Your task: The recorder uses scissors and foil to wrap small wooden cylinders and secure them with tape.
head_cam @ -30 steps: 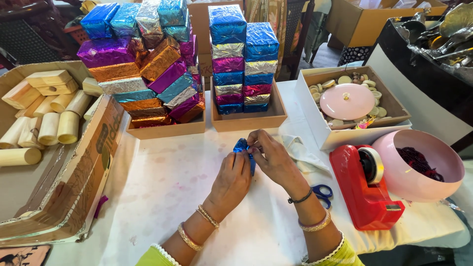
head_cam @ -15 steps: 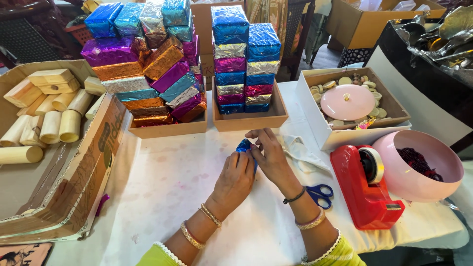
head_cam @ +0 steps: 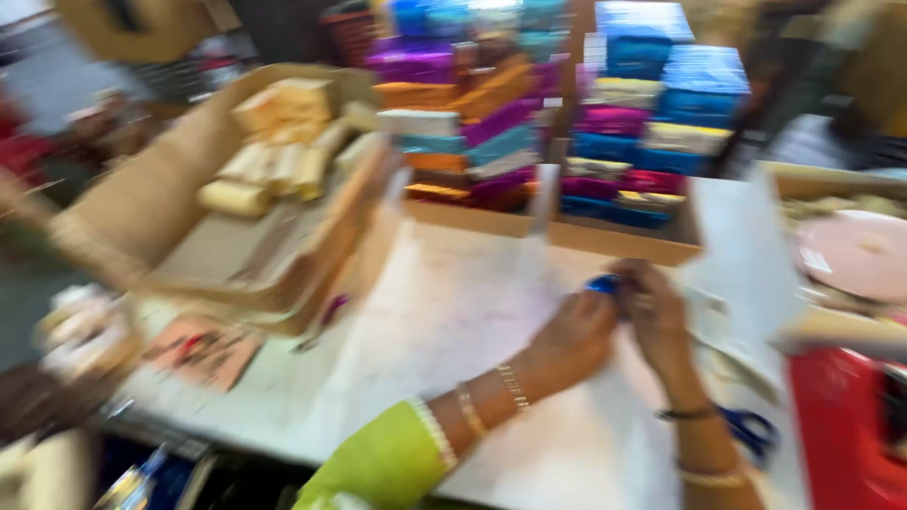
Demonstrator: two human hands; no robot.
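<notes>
The frame is blurred by motion. My left hand [head_cam: 567, 342] and my right hand [head_cam: 657, 316] meet over the white table [head_cam: 444, 312], both pinching a small blue foil-wrapped piece [head_cam: 603, 283] between their fingertips. Bangles sit on both wrists, and a green sleeve covers my left forearm. Just beyond the hands stand two cardboard trays stacked with shiny foil-wrapped boxes [head_cam: 652, 123] in blue, purple, orange and silver.
A large open cardboard box [head_cam: 179, 198] holding cream paper rolls [head_cam: 274, 151] stands at the left. Blue-handled scissors [head_cam: 756, 430] lie near my right wrist. A red tape dispenser [head_cam: 846, 425] is at the right edge, a pink round lid [head_cam: 855, 250] behind it.
The view has swung left and blurred, so the hands now sit at the right of the frame. Both hands still hold the small blue piece on the table.
</notes>
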